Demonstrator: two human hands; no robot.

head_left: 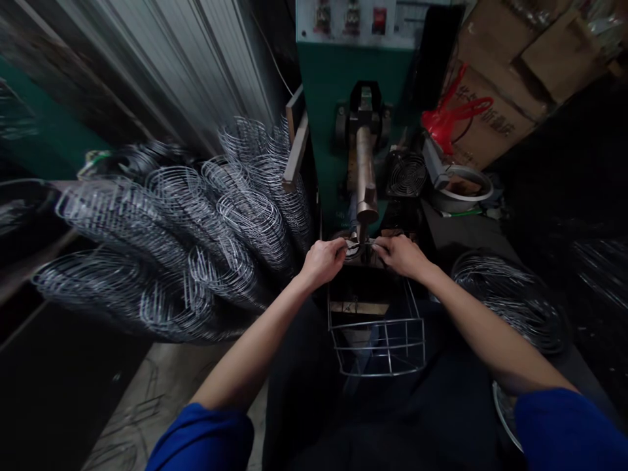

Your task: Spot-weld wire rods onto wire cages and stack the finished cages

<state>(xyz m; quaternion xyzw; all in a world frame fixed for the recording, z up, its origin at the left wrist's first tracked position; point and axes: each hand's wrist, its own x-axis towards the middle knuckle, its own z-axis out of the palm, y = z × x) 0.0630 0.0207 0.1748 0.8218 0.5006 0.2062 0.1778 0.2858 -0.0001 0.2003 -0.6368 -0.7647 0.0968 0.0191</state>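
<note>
A wire basket [388,347] of thin metal rods hangs below the metal arm [366,167] of a green machine [321,98]. My left hand [324,261] is closed, pinching the basket's upper wire just left of the arm's tip. On the other side of the tip, my right hand [402,255] grips the upper wire between thumb and fingers. The arm's lower end meets the work between my two hands. Whether it presses on the wire is too small and dark to tell.
Several stacks of bent wire loops [255,222] stand close on the left. At right lie a coil of wire rings [510,301], a pale bowl [483,196], a small fan [406,174] and a red object [449,124]. Cardboard boxes [505,98] are piled behind.
</note>
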